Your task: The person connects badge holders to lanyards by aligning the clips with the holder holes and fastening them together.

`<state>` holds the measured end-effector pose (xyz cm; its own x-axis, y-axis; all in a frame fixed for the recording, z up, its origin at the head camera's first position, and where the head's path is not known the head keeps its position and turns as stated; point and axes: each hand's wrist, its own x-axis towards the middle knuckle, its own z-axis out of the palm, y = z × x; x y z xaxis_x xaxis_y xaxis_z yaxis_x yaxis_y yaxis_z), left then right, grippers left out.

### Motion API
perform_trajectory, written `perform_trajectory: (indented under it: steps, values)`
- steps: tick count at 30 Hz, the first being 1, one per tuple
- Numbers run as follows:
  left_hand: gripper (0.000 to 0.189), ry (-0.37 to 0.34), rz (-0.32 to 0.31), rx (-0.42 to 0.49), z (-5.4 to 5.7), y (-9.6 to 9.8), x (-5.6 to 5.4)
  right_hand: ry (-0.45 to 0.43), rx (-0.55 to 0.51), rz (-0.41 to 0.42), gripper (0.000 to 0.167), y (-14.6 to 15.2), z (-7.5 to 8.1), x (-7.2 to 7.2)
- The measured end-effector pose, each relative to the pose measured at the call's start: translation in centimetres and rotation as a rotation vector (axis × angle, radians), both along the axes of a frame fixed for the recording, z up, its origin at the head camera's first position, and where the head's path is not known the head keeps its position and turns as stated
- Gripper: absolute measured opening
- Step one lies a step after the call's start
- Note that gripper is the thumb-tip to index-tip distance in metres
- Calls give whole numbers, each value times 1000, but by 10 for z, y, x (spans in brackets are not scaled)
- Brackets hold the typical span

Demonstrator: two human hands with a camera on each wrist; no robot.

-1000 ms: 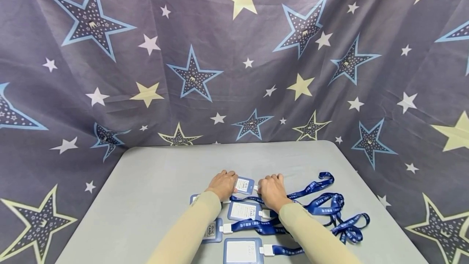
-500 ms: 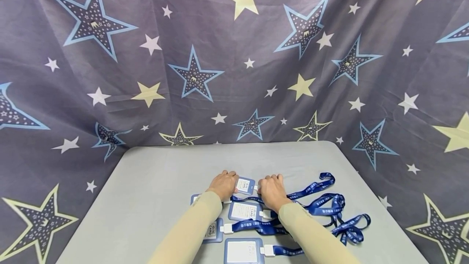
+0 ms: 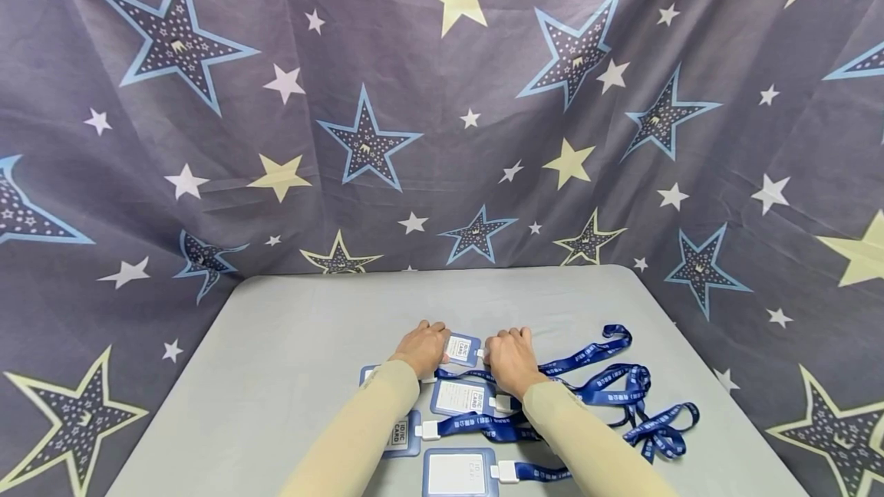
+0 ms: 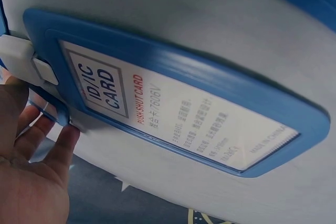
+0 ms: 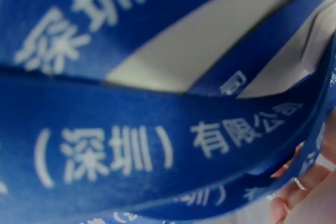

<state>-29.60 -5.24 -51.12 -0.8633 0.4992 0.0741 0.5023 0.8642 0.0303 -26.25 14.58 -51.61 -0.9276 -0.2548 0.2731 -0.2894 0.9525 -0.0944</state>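
Farthest back on the table lies a small blue-framed ID card holder (image 3: 460,349), its left end pinched between the thumb and fingers of my left hand (image 3: 421,347). At its right end, a white clip (image 3: 482,353) runs to my right hand (image 3: 513,361), which grips the blue lanyard (image 3: 580,357) there. The fingers mostly hide that grip in the head view. In the right wrist view, blue lanyard straps (image 5: 157,145) with white lettering fill the foreground, and the curled fingers (image 5: 310,182) show at the lower right. Another card holder (image 4: 178,93) looms large in the left wrist view.
Nearer the front lie more card holders: one (image 3: 463,397) in the middle, one (image 3: 404,436) partly behind the left sleeve, one (image 3: 459,472) at the front edge. Their lanyards (image 3: 656,428) tangle at the right. A star-patterned curtain (image 3: 442,136) hangs behind the grey table (image 3: 304,328).
My right hand has shifted very slightly left, toward the card holder. The left hand keeps its hold on the holder, and the other holders lie where they were.
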Motion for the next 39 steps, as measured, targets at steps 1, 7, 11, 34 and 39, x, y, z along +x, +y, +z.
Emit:
perform_trajectory:
  steps: [1, 7, 11, 34, 39]
  values:
    - [55, -1, -1, 3, 0, 0, 0, 3, 3, 1, 14, 0, 0, 0]
    - [55, -4, -10, 10, 1, 0, 0, -2, 29, 6, 13, 0, 0, -1]
    - [55, -10, -13, 19, 2, 0, 1, 1, 61, 5, 12, -1, -1, -2]
    - [53, -27, 0, 34, -3, 2, -2, 10, 136, 54, 13, -1, -6, -4]
    - [54, -32, 2, 23, -1, 3, -1, 25, 122, 75, 15, 0, -6, -4]
